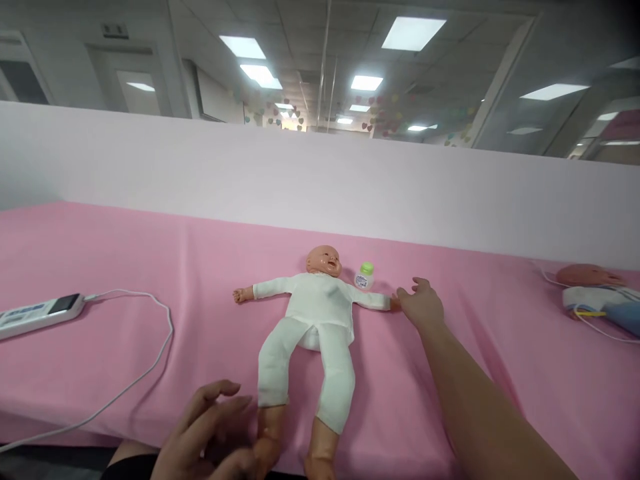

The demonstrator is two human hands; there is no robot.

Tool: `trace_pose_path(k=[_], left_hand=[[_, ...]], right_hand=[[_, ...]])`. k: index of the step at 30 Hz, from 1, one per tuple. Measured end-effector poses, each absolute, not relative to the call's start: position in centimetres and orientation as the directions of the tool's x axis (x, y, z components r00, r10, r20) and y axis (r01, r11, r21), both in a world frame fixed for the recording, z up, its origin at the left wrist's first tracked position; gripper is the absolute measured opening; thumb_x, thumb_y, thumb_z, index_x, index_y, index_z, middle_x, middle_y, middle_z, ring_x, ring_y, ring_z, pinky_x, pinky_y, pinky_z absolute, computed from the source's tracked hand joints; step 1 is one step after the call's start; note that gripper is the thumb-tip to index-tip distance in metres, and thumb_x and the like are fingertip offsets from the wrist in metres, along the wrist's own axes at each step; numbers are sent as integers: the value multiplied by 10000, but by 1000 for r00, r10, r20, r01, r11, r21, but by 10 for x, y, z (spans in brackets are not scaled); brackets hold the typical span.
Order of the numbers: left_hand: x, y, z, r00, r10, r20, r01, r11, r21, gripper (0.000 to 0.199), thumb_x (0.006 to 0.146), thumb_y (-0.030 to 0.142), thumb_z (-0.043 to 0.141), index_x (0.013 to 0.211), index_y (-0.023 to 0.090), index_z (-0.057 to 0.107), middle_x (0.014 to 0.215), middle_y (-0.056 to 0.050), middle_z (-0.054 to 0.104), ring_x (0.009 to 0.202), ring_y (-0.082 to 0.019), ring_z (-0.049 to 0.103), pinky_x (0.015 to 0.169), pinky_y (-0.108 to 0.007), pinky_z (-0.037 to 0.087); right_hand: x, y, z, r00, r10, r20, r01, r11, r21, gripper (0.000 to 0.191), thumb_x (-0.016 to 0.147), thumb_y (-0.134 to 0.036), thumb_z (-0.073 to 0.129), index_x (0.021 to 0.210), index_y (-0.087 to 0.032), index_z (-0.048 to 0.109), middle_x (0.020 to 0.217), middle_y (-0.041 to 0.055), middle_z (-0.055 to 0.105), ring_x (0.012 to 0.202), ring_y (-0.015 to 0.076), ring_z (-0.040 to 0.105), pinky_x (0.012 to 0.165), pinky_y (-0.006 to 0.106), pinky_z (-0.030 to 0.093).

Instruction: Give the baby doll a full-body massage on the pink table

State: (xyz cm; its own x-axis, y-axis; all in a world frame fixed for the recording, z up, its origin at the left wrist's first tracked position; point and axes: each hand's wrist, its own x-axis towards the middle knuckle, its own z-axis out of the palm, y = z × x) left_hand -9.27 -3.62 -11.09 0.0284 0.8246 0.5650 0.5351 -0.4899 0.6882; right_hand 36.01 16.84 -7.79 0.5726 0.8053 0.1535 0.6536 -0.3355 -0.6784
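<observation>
- Doll (327, 300) is lying on its back on the pink cloth (215, 267), arms spread, feet toward the wearer; probably light, limbs fairly stiff.
- Trunk (313, 303), dressed in white, is likely offering the surest hold: palms underneath, fabric adding friction.
- Left hand (203, 437) is hanging open, fingers curved, beside a foot (269, 450); contact unclear.
- Right hand (425, 308) is resting at the nearer doll hand (395, 303); cannot tell whether it is gripping.
- Head (319, 259) is looking smooth, hard, presumably slippery.
</observation>
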Motion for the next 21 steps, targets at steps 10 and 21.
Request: trace_pose_path(k=[10, 21], left_hand=[[-57, 162, -27, -302, 863, 405, 422, -261, 869, 484, 991, 564, 419, 920, 228, 760, 1116, -86, 696, 918, -258, 644, 768, -353, 537], [-104, 214, -61, -291, 932, 215, 709, 60, 702, 535, 905, 637, 461, 1136, 242, 739, 1296, -143, 666, 1127, -381, 643, 844, -448, 519]], right_hand=[[290, 78, -81, 282, 796, 536, 428, 396, -813, 393, 723, -182, 475, 1028, -231, 718, 1032, 51, 727, 946, 219, 656, 900, 384, 540], [279, 8, -129, 249, 877, 411, 339, 318, -885, 138, 667, -132, 425, 562, -221, 434, 543, -37, 400, 499, 119, 339, 482, 250, 246]])
